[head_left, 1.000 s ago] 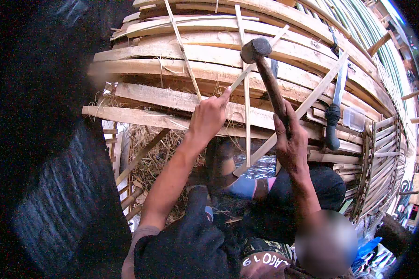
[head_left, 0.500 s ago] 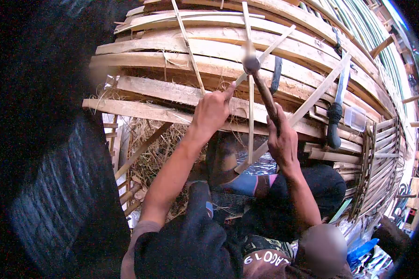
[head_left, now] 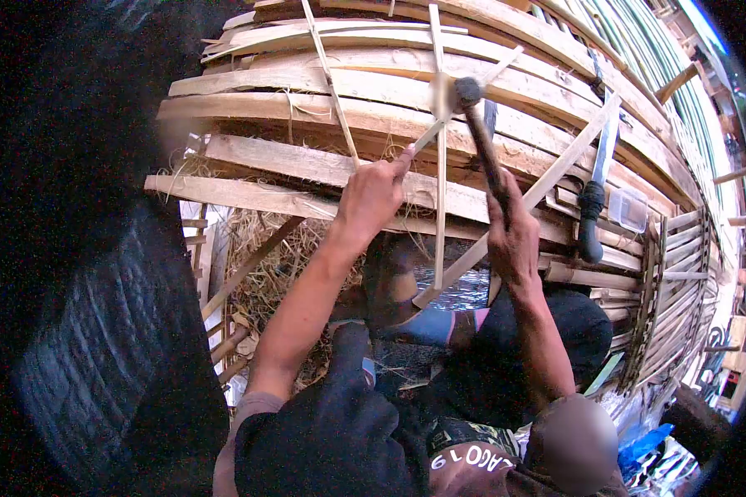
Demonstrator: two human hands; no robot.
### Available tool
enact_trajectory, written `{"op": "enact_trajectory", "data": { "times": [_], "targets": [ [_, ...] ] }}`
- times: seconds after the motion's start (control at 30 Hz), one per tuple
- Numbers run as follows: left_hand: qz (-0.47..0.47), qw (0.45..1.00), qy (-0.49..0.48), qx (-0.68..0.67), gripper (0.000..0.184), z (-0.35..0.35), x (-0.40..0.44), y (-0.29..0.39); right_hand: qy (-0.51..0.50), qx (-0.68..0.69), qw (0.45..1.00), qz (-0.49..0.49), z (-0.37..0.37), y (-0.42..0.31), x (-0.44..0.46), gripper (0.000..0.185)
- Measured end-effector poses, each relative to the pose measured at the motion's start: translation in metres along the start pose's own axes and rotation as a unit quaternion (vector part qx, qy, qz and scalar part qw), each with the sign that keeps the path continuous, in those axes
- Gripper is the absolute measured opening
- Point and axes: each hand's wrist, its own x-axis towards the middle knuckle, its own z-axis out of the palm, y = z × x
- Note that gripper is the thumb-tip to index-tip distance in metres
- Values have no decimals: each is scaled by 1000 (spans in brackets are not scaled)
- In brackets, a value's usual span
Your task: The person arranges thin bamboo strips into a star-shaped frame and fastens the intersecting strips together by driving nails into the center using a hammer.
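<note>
My right hand [head_left: 512, 232] is wrapped round the dark wooden handle of a hammer [head_left: 482, 145], whose dark head is raised over the crossing of thin strips. My left hand [head_left: 375, 192] is closed on a flat wooden strip [head_left: 503, 65] that slants up to the right, its index finger stretched along it. This strip crosses an upright thin strip [head_left: 441, 190]. Another thin strip [head_left: 330, 79] runs up and left from my left hand. Beneath them lie long pale wooden slats [head_left: 307, 157].
A wider diagonal lath [head_left: 572, 153] passes beside my right hand. Farther right are a knife [head_left: 593, 203] with a dark wrapped handle and a clear plastic box [head_left: 628, 210]. Wood shavings [head_left: 261, 248] heap below the slats. A slatted bamboo frame [head_left: 680, 282] stands at the right.
The hammer went down toward the strip crossing half a second ago and is now lifted again, slightly to the right. My left hand has stayed nearly in place.
</note>
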Motion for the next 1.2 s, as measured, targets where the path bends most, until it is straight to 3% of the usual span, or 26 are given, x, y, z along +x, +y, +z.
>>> {"op": "enact_trajectory", "data": {
  "times": [0.07, 0.17, 0.2, 0.23, 0.3, 0.37, 0.43, 0.5, 0.53, 0.63, 0.67, 0.73, 0.77, 0.83, 0.87, 1.0, 1.07, 1.2],
  "targets": [
    [-15, 1000, -7, 7, 41, 0, -2, -3, 38, 17, 998, -52, -8, -6, -7, 48],
    [-6, 1000, -5, -9, 41, 3, -1, -5, 46, 10, 998, -52, -11, -11, -22, 50],
    [-9, 1000, -10, -1, 42, 0, -1, -2, 5, 27, 1000, 11, -8, -10, -25, 51],
    [-12, 1000, -13, 8, 42, -2, -1, 1, 5, 8, 999, -31, -1, -2, -23, 51],
    [-19, 1000, -15, 11, 42, -3, -2, 2, -58, -16, 998, 22, 7, 4, -16, 48],
    [-20, 1000, -20, 4, 42, -1, -1, -2, -55, -12, 998, 19, 7, -1, -12, 47],
    [-18, 1000, -23, 10, 43, -1, -3, -2, -35, 40, 997, 48, -3, -13, -14, 46],
    [7, 999, 20, -26, 41, 1, -3, -5, 49, 42, 998, -15, -6, -15, -15, 44],
    [10, 999, 19, -27, 41, 0, -3, -4, 57, 59, 997, 2, -11, -13, -15, 45],
    [-82, 982, 7, -169, 37, -16, -3, 3, 74, 125, 985, 88, -27, -2, -24, 43],
    [-116, 954, 0, -277, 39, -25, -4, 8, 90, 184, 971, 119, -31, 2, -29, 42],
    [-72, 930, 4, -361, 41, -30, -9, 1, 123, 288, 936, 160, -33, 2, -40, 39],
    [-50, 914, 3, -403, 42, -33, -12, -3, 138, 266, 941, 156, -35, 6, -42, 41],
    [-221, 780, -25, -586, 39, -55, -16, 15, 142, 340, 908, 198, -41, 3, -48, 41],
    [-249, 770, -11, -588, 35, -62, -14, 27, 144, 343, 907, 197, -42, 4, -51, 41],
    [-219, 722, -15, -656, 34, -57, -21, 15, 132, 299, 917, 229, -46, 16, -64, 41],
    [-202, 658, -48, -724, 34, -56, -23, 11, 122, 271, 925, 238, -44, 19, -74, 40],
    [-202, 612, -65, -762, 35, -59, -25, 14, 118, 267, 919, 265, -40, 26, -85, 39]
  ]
}}
